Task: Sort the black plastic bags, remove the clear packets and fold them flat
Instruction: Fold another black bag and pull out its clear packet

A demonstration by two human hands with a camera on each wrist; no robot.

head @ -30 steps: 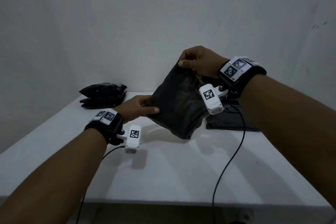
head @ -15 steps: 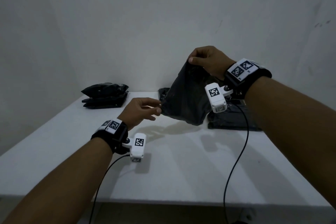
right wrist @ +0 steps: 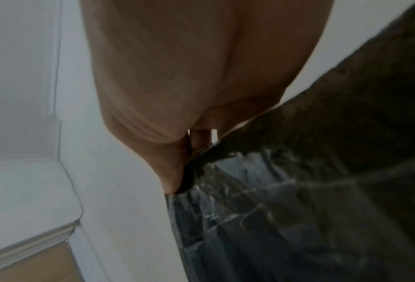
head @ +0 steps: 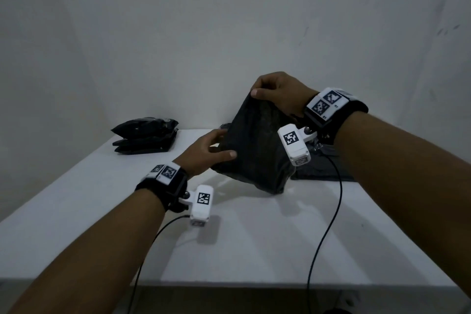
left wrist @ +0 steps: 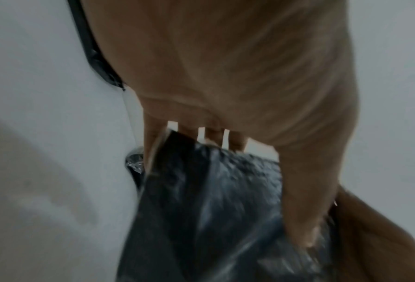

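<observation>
Pinching the top corner in the right grip (head: 274,94) and the side below it in the left grip (head: 207,153), the black plastic bag (head: 254,150) is best kept taut above the bench (head: 254,245).

Dim grey light, soft shadows, blurred wrist views

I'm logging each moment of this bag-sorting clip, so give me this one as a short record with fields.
held item: black bag, lifted above the table
right hand: pinches the bag's top corner
left hand: grips the bag's left edge, thumb in front
far left: pile of black bags on the table
behind held bag: flat dark stack on the table
clear packet: none seen out of the bag
</observation>
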